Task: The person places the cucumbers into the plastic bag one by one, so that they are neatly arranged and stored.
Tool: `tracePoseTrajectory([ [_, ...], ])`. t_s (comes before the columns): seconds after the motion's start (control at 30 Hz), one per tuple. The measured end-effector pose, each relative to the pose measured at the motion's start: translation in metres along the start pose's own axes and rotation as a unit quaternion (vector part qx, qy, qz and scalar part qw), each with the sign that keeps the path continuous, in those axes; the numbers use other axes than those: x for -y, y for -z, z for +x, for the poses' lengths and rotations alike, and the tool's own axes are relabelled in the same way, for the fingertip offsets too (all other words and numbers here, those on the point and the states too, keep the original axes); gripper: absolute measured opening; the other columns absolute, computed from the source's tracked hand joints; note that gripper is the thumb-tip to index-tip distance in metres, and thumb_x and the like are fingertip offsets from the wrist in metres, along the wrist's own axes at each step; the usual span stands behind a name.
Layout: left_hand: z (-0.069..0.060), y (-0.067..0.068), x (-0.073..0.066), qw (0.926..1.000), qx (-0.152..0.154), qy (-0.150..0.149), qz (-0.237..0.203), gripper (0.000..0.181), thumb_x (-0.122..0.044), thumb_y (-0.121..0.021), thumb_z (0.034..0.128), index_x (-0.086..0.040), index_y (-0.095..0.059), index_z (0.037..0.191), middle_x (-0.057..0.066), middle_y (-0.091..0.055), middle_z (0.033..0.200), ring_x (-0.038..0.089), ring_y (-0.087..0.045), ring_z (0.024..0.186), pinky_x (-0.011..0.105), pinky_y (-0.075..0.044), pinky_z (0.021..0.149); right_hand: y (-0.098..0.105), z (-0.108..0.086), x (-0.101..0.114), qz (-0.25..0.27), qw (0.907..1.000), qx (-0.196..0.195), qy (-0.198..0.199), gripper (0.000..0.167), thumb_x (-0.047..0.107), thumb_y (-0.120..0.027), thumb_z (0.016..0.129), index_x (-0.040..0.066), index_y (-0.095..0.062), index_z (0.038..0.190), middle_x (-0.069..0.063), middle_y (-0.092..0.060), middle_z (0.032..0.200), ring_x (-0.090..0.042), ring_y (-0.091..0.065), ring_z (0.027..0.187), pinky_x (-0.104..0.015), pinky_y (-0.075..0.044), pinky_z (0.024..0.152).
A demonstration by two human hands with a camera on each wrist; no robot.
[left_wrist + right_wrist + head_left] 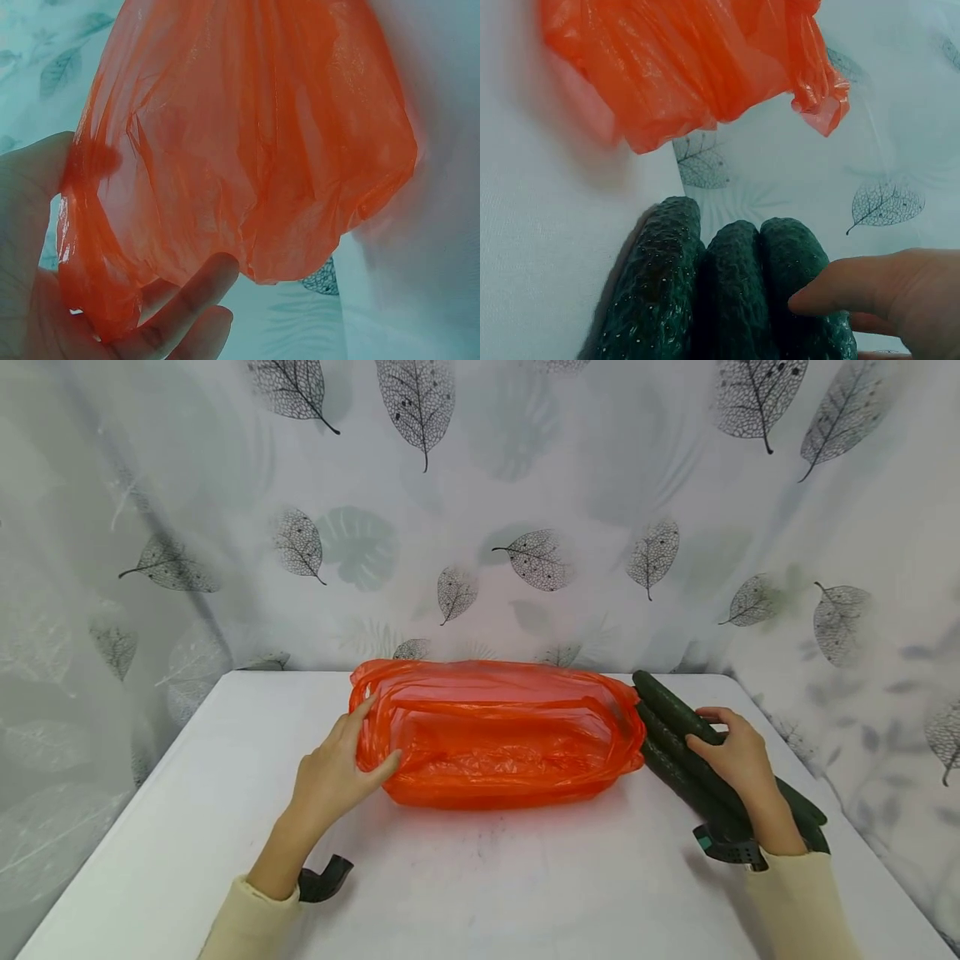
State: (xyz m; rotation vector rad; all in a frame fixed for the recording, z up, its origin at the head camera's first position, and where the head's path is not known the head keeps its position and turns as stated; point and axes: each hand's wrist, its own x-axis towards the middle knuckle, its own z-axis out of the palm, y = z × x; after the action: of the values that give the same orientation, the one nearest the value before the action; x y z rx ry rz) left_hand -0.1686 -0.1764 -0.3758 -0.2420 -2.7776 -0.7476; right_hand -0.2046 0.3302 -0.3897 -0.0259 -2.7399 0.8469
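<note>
Leaf-printed sheeting point(487, 493) backs the white worktop point(487, 885), where I see, remotely, a creased, translucent red-orange bag point(487, 777) at centre, mouth gaping. Three bumpy dark-green cucumbers point(737, 281) lie abreast by its right end; the left hand point(333, 768) grips the bag's left edge, the right hand point(738, 756) the rightmost cucumber point(789, 251).

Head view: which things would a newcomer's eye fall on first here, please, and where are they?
First, probably the bright orange plastic bag, lying with its mouth open at the middle of the white table, its left end held by the left hand. Next, the three dark green cucumbers side by side to its right, where the right hand grips the rightmost one.
</note>
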Motion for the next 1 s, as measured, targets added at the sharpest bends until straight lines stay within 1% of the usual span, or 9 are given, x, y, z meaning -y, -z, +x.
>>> tracePoseTrajectory([
  [0.07, -0.0008, 0.0001, 0.001, 1.0, -0.001, -0.002, 0.0, 0.079, -0.044, -0.064, 0.0875, -0.011, -0.031, 0.151, 0.02, -0.052, 0.132, 0.038, -0.065, 0.094, 0.048, -0.056, 0.064, -0.0016, -0.0004, -0.0011, -0.004, 0.9999, 0.013, -0.005, 0.05, 0.013, -0.065, 0.089, -0.01, -0.048, 0.131, -0.036, -0.048, 0.126, -0.052, -0.05, 0.104, -0.06, -0.048, 0.076],
  [0.17, -0.0008, 0.0003, 0.0011, 1.0, -0.002, -0.005, 0.0, 0.079, -0.043, -0.064, 0.0875, -0.01, -0.031, 0.151, 0.02, -0.052, 0.131, 0.037, -0.065, 0.092, 0.046, -0.056, 0.062, -0.0024, 0.0, -0.0021, -0.011, 0.9995, 0.024, -0.017, 0.055, 0.015, -0.067, 0.088, -0.009, -0.045, 0.133, -0.038, -0.047, 0.127, -0.052, -0.05, 0.106, -0.061, -0.047, 0.077],
  [0.33, -0.0005, -0.0017, 0.0004, 1.0, -0.002, -0.003, 0.003, 0.079, -0.044, -0.064, 0.0874, -0.011, -0.031, 0.151, 0.02, -0.052, 0.132, 0.038, -0.065, 0.094, 0.048, -0.056, 0.064, -0.0019, 0.0003, -0.0056, -0.018, 0.999, 0.034, -0.02, 0.057, 0.018, -0.068, 0.089, -0.007, -0.044, 0.134, -0.04, -0.047, 0.127, -0.053, -0.051, 0.106, -0.06, -0.049, 0.077],
  [0.57, 0.0003, -0.0036, -0.0008, 0.9999, -0.01, -0.009, 0.002, 0.077, -0.043, -0.065, 0.0872, -0.011, -0.034, 0.15, 0.021, -0.052, 0.135, 0.04, -0.065, 0.093, 0.049, -0.056, 0.064, 0.0002, 0.0025, -0.0091, -0.013, 0.9998, 0.0, 0.013, 0.051, 0.012, -0.07, 0.087, -0.008, -0.05, 0.129, -0.042, -0.052, 0.12, -0.054, -0.056, 0.097, -0.06, -0.051, 0.072],
  [0.83, 0.0005, -0.0043, -0.0008, 0.9999, -0.002, -0.007, 0.011, 0.08, -0.045, -0.065, 0.0868, -0.011, -0.032, 0.151, 0.022, -0.052, 0.134, 0.04, -0.065, 0.091, 0.049, -0.056, 0.064, -0.002, 0.0017, -0.0087, -0.003, 0.9995, -0.025, 0.019, 0.049, 0.009, -0.073, 0.085, -0.009, -0.053, 0.126, -0.042, -0.055, 0.116, -0.053, -0.057, 0.095, -0.059, -0.051, 0.07],
  [1.0, -0.0012, -0.0045, -0.0003, 0.9998, 0.001, -0.008, 0.018, 0.08, -0.045, -0.065, 0.0868, -0.011, -0.032, 0.151, 0.021, -0.053, 0.131, 0.038, -0.066, 0.088, 0.047, -0.055, 0.061, -0.0042, -0.0001, -0.0076, -0.004, 0.9993, -0.029, 0.023, 0.049, 0.007, -0.073, 0.084, -0.009, -0.054, 0.126, -0.042, -0.055, 0.115, -0.053, -0.058, 0.093, -0.059, -0.051, 0.069],
])
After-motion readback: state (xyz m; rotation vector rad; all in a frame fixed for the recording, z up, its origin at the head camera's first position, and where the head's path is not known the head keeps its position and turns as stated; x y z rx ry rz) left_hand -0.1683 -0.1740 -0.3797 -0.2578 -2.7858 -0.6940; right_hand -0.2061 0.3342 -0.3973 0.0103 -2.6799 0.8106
